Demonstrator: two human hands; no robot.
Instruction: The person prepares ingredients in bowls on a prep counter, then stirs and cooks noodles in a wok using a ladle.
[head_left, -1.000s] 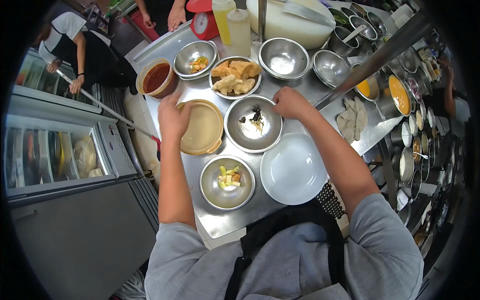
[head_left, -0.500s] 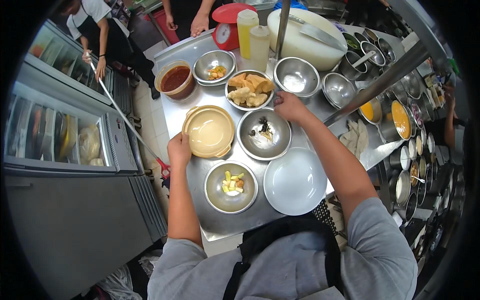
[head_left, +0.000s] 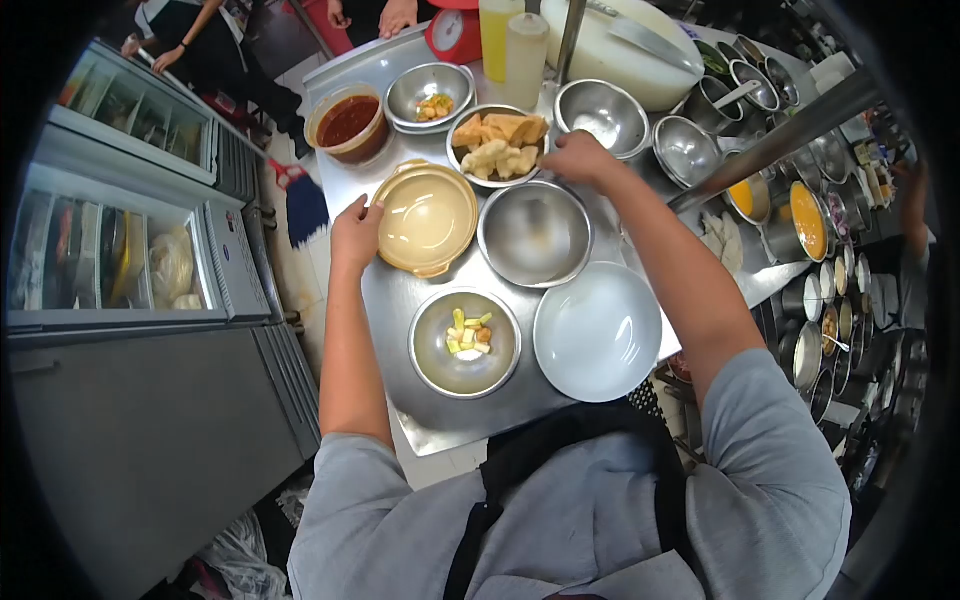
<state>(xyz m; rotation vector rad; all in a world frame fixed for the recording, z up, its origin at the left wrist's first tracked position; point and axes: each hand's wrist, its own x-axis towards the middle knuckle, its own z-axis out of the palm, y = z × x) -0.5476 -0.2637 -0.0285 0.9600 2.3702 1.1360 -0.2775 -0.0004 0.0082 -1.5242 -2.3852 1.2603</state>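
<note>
My left hand (head_left: 356, 235) holds the left edge of a tan clay pot (head_left: 428, 225), its thumb over the rim. The pot's inside is bare. My right hand (head_left: 583, 160) is closed at the right rim of a steel bowl (head_left: 462, 172) of fried golden pieces (head_left: 505, 140); its fingertips are partly hidden. Below that hand sits another steel bowl (head_left: 510, 255) with only a blurred brownish patch visible inside. Nearer my body are a steel bowl (head_left: 430, 365) with chopped yellow-green pieces (head_left: 467, 333) and a pale round plate (head_left: 598, 335).
A tub of red sauce (head_left: 350, 125), a small bowl of orange bits (head_left: 430, 88), a red scale (head_left: 453, 38) and bottles (head_left: 525, 62) stand behind. A metal post (head_left: 770, 150) slants across the right. A co-worker holds a mop (head_left: 305, 208) by the fridge (head_left: 120, 270).
My view has shifted, so the table sits higher. Dark bits seen in the middle steel bowl now show only as a blur. The co-worker's mop has moved farther off. Both hands stay at the dishes.
</note>
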